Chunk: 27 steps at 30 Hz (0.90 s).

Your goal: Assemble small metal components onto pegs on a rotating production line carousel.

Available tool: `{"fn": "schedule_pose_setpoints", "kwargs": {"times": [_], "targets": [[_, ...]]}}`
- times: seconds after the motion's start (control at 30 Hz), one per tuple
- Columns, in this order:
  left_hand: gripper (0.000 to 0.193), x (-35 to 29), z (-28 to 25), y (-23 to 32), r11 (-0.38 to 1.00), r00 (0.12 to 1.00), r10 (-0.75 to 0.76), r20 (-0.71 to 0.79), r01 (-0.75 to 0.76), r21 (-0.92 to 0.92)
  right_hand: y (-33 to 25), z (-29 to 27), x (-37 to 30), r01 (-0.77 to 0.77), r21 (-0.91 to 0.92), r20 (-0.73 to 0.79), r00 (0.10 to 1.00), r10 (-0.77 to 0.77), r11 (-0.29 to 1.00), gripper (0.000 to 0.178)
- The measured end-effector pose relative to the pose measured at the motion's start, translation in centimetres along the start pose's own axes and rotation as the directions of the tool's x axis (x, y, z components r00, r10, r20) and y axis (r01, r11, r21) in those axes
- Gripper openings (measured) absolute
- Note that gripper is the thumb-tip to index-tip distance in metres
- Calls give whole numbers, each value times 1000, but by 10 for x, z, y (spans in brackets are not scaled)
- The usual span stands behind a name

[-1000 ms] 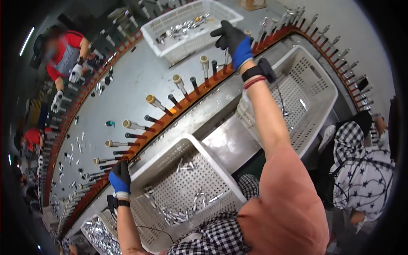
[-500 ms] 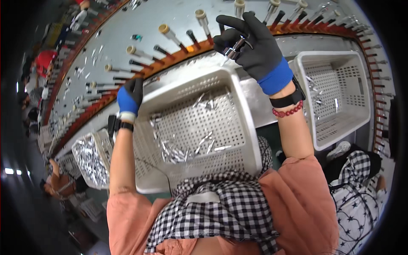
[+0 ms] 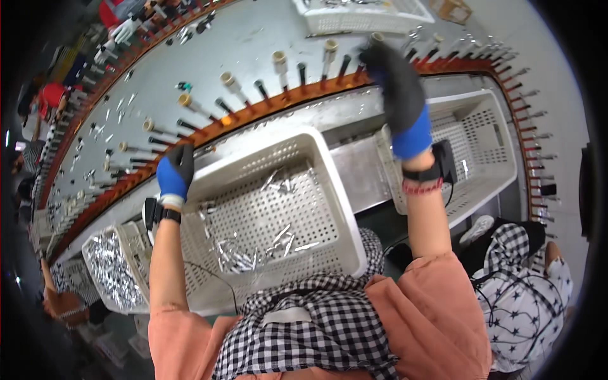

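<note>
My left hand, in a dark grey glove with a blue cuff, is closed beside the far left corner of a white perforated basket. What its fingers hold, if anything, is hidden. Small shiny metal parts lie scattered in that basket. Reaching farther out, my right hand wears the same kind of glove and is smeared by motion. It is over the orange-brown rail, which carries a row of black and pale upright posts. No metal part shows in the right hand now.
A second white basket stands at right, partly behind my right forearm. A smaller container of shiny parts is at left. Across the grey table are a white crate and a cardboard box. Another person sits at right.
The view has shifted, so the baskets and rail appear farther left and lower. My right hand has reached farther out to the rail; the chrome part it held no longer shows.
</note>
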<state>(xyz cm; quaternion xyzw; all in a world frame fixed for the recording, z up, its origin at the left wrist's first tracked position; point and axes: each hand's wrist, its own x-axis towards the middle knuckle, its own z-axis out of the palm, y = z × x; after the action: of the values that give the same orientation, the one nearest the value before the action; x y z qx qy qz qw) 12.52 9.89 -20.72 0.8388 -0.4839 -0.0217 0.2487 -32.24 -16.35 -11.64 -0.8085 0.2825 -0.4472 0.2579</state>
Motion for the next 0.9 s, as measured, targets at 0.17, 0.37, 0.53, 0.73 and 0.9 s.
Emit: {"fn": "schedule_pose_setpoints", "kwargs": {"times": [0.17,0.37,0.53,0.73,0.9], "targets": [[33,6,5,18,998,1000,1,-4,-1,-63,144,-63,74,-160,301,-549,777,308,940,38],[30,12,3,22,1000,999,14,37,-13,-16,153,2,104,-452,487,26,863,504,747,47],[25,11,13,18,997,998,52,40,-50,-57,-45,-23,49,-571,339,534,771,346,748,37],[28,-1,-9,19,998,996,64,62,-64,-5,135,-72,52,-125,-132,-450,892,53,983,40],[37,28,21,12,993,984,101,148,-108,45,266,-130,100,-256,574,-306,814,494,778,47]]}}
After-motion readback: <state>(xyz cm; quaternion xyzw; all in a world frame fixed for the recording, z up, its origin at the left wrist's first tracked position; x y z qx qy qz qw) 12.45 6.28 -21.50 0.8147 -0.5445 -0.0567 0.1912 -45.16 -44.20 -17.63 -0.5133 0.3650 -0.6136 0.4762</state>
